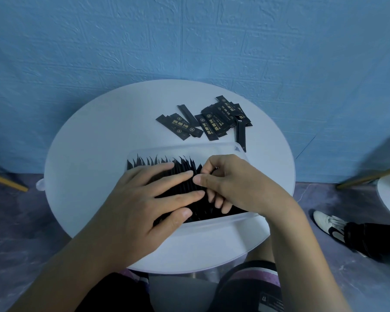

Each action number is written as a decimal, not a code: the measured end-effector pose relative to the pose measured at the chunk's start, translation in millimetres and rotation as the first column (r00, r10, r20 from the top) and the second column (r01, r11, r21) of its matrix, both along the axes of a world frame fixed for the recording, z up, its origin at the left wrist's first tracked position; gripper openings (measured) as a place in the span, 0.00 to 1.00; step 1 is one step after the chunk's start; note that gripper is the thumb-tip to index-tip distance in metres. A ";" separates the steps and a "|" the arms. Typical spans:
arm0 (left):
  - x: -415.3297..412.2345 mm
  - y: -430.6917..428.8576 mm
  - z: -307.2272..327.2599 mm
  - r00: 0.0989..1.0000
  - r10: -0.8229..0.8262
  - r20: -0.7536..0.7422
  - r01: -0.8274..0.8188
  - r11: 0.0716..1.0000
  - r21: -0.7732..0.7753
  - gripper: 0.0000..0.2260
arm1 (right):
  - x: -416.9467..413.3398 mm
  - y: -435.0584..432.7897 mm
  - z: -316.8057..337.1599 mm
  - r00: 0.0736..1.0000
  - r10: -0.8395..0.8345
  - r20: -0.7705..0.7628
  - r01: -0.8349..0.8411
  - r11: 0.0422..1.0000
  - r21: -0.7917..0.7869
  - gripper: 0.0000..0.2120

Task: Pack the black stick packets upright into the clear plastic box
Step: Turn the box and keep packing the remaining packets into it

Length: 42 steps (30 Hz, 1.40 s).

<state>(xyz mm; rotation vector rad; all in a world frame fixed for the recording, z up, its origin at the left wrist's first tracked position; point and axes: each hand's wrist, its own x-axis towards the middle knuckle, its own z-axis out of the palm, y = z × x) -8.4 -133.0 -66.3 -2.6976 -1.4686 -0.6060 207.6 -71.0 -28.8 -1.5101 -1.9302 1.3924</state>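
Left hand (140,206) presses packets (182,168) in box (212,147); right hand (232,185) apparently pinches one.

The box (212,231) is sitting on the desk (88,154). Inside it upright packets (185,170) are standing, the left hand (144,206) resting on them, the right hand (232,183) just beside. Loose packets (212,122) are lying behind the box.

Black, gold and blue: colours noted at the table.

loose black stick packets (212,122) carry gold print, a round emblem plus blocks of characters; upright black packets (158,163) in the clear colourless plastic box (212,219) show plain black edges. Round white table (88,154), unpatterned. Textured blue wall (189,41). Grey-purple floor (20,221), faintly marbled. Dark shorts (252,275), seemingly purple-and-white banded. White shoe (324,224), dark patch.
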 end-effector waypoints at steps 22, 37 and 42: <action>1.8 0.0 -0.5 1.000 0.009 0.016 -0.008 1.000 -0.013 0.20 | 10.2 -5.7 9.9 0.965 0.132 0.225 -0.140 0.990 0.017 0.08; -0.7 3.4 -0.7 1.000 0.009 0.025 -0.008 0.999 -0.036 0.19 | 3.6 -3.3 -0.6 0.991 -0.002 0.133 -0.014 0.993 0.116 0.04; 6.6 7.7 -0.9 0.999 0.003 0.045 -0.002 1.000 -0.024 0.17 | 0.3 0.5 -3.3 0.989 0.004 0.148 -0.022 0.992 0.122 0.03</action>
